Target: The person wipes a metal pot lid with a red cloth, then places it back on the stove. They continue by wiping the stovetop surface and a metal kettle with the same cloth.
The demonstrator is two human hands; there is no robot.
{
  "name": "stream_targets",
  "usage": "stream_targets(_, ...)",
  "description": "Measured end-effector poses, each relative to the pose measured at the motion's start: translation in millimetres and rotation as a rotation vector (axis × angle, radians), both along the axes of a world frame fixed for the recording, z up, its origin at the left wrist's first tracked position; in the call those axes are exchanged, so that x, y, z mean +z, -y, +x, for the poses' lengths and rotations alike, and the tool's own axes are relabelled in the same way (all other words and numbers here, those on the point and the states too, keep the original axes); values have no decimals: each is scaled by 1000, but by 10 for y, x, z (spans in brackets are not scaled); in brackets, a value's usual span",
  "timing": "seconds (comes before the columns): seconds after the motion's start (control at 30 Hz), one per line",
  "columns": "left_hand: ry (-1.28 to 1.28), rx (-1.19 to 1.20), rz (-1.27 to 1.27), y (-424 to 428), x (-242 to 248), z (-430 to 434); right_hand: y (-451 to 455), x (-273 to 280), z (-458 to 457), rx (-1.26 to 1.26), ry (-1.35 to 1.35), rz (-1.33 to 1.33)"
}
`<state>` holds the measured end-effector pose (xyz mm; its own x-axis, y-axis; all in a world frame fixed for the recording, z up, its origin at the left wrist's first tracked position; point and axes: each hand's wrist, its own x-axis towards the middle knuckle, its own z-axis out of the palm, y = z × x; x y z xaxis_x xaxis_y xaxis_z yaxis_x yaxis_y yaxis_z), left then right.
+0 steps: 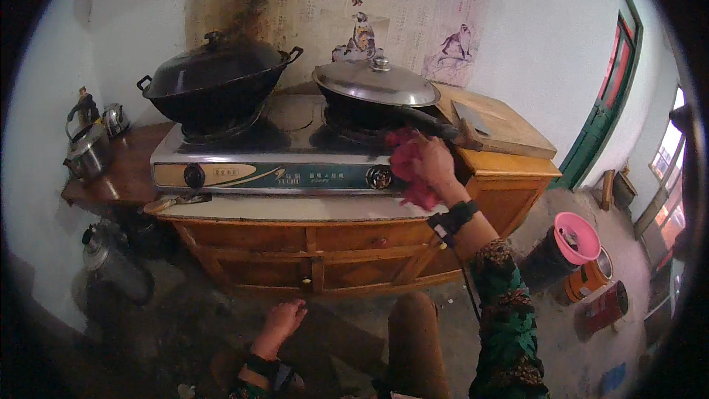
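My right hand (pixel 436 163) grips a crumpled red cloth (pixel 407 162) at the front right corner of a two-burner gas stove (pixel 293 147). The cloth hangs beside the right control knob (pixel 379 177), and its lower end reaches the pale countertop (pixel 310 208). Just above that hand is the dark handle (pixel 429 121) of a pan with a steel lid (pixel 376 82), set on the right burner. A large black wok (pixel 213 97) with a dark lid stands on the left burner. Low in front of the wooden cabinet, my left hand (pixel 281 322) hangs with fingers loosely curled, touching nothing visible.
A cleaver (pixel 471 117) lies on a thick wooden cutting board (pixel 509 122) to the right. Kettles (pixel 88 149) stand on the side table at left. A brush-like tool (pixel 177 201) rests at the counter's left edge. A pink basin (pixel 578 237) and buckets occupy the floor at right.
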<state>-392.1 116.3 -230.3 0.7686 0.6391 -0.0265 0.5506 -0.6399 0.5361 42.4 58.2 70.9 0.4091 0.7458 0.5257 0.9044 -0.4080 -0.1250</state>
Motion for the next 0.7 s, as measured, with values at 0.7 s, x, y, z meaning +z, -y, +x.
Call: stream_targets(0.7,-35,-58,53,80,220,-33,-376,-126,-554,335,139,122)
